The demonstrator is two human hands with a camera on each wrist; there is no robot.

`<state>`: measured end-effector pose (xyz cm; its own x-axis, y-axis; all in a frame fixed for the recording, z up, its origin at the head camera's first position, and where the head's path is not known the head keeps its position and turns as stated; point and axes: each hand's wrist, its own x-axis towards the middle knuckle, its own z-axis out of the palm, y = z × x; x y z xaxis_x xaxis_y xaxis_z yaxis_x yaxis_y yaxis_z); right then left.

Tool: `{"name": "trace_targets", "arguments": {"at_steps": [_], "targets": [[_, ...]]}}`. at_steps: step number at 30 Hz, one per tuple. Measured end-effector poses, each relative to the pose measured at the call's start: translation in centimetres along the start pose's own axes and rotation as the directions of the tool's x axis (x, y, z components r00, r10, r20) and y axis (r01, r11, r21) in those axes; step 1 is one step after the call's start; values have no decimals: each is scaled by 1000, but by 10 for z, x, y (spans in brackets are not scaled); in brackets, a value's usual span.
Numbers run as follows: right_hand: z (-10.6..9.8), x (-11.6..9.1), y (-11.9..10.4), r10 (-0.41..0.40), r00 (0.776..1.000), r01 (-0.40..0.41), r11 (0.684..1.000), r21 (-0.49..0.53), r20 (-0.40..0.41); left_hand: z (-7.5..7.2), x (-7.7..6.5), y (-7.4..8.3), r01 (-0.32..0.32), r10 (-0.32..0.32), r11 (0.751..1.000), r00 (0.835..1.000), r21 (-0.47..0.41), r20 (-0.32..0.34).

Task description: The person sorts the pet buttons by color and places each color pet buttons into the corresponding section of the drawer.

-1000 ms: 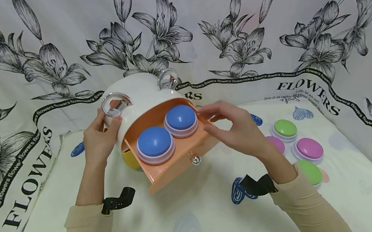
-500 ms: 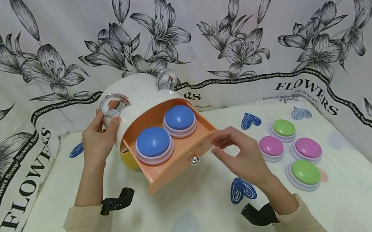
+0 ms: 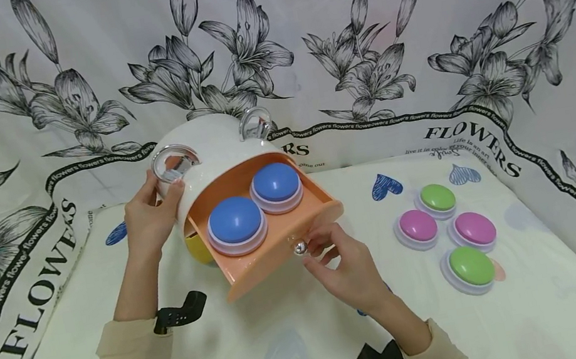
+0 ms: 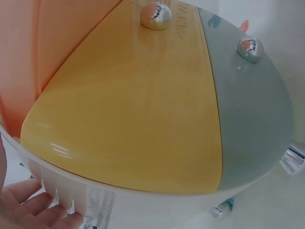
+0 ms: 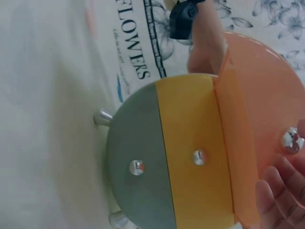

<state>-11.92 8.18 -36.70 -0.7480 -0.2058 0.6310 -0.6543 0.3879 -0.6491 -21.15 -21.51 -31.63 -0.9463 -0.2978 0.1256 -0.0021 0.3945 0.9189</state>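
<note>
A white rounded drawer box (image 3: 201, 140) stands left of centre in the head view, with an orange drawer (image 3: 276, 248) pulled out at its top. Two blue-topped round push lights or buttons lie in that drawer, a nearer one (image 3: 235, 221) and a farther one (image 3: 275, 183). My left hand (image 3: 149, 222) grips the shell's left side, thumb in front beside a silver ring (image 3: 174, 161). My right hand (image 3: 345, 265) has its thumb and fingertips at the drawer's silver knob (image 3: 300, 247). Below, a yellow drawer (image 4: 128, 109) and a grey-green drawer (image 5: 136, 143) are closed.
To the right on the pale heart-print cloth (image 3: 548, 301) lie several similar round pieces, including a green one (image 3: 471, 266) and a pink one (image 3: 475, 229). A flower-print cloth (image 3: 347, 55) hangs behind. Short silver feet (image 5: 103, 117) stick out under the box.
My right hand has left the drawer's right side wall and moved down and left to the knob. The left hand keeps its grip; the orange drawer stays pulled out with both blue pieces.
</note>
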Motion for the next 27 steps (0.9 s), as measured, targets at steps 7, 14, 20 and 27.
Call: {"name": "trace_targets", "arguments": {"at_steps": [7,14,20,27], "targets": [[12,-1,-2,21,999,-21,1000,-9,-36,0,0,0,18,-18,1000,1000,13,2],[21,2,-5,15,994,-24,996,-86,-110,0,1,1,28,-28,1000,1000,10,1],[25,2,-6,-9,990,-12,989,-146,-139,-1,1,-1,26,-26,1000,1000,13,0],[25,5,-8,-23,990,-2,984,-177,-141,-1,1,0,11,-11,1000,1000,6,4]]}}
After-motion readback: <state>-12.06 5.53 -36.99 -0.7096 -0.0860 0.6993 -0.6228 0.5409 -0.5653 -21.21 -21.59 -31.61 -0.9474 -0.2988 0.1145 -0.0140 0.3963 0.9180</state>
